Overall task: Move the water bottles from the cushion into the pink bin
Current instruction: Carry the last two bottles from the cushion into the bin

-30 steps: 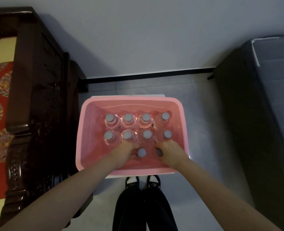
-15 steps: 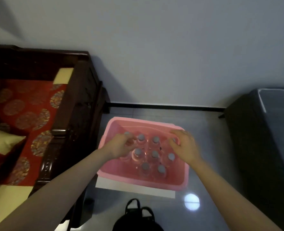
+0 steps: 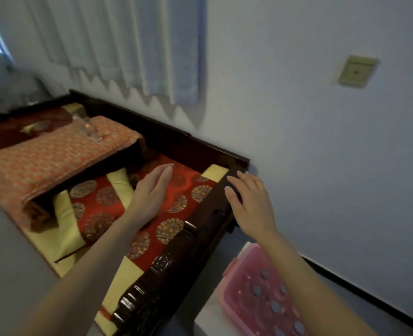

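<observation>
The pink bin (image 3: 234,270) sits on the floor at the lower right, with several grey-capped water bottles (image 3: 257,290) standing inside. My left hand (image 3: 152,190) hovers open and empty over the red patterned cushion (image 3: 176,204) of the dark wooden bench. My right hand (image 3: 249,202) is open and empty above the bench's carved armrest (image 3: 200,229). Farther back on the left, a clear bottle or glass (image 3: 90,128) stands on an orange patterned cloth; it is blurred.
An orange cloth-covered low table (image 3: 55,156) sits on the bench at the left. A yellow-edged pillow (image 3: 67,221) lies in front of it. White curtains (image 3: 118,44) hang behind. A wall socket (image 3: 355,71) is at the right.
Both hands have left the bin and lifted up and to the left over the bench. My view has swung from the bin toward the cushion.
</observation>
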Demonstrator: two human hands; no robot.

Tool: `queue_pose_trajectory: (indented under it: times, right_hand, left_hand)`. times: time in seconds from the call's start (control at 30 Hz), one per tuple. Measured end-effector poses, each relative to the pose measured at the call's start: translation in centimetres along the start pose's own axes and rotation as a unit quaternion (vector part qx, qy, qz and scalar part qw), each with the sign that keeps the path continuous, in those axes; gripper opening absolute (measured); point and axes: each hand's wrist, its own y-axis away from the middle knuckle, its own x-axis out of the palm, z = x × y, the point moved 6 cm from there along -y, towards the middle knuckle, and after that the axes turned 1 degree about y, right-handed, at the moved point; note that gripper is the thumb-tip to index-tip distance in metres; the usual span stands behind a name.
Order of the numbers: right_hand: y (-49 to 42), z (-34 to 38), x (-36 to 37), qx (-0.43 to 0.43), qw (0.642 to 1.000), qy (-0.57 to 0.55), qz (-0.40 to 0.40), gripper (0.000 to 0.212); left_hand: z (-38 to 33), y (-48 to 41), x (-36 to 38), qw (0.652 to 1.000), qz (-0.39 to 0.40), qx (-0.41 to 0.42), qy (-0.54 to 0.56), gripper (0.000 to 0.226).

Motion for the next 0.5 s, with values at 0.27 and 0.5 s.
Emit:
queue_pose_trajectory:
  times: [0.27,0.5]
  right_hand:
    - [-5.3,19.4,9.8,-0.113,0.991,-0.056,0.041,0.05]
    - [-9.3,35.4,18.8,-0.137,0.984,-0.099,0.056,0.055]
  left_hand:
    - [8.5,3.3,-22.6,0.983,-0.175,-0.055,0.009,0.066]
    - [16.9,6.5,-39.7,0.972,-0.221,-0.074,-0.033,0.053]
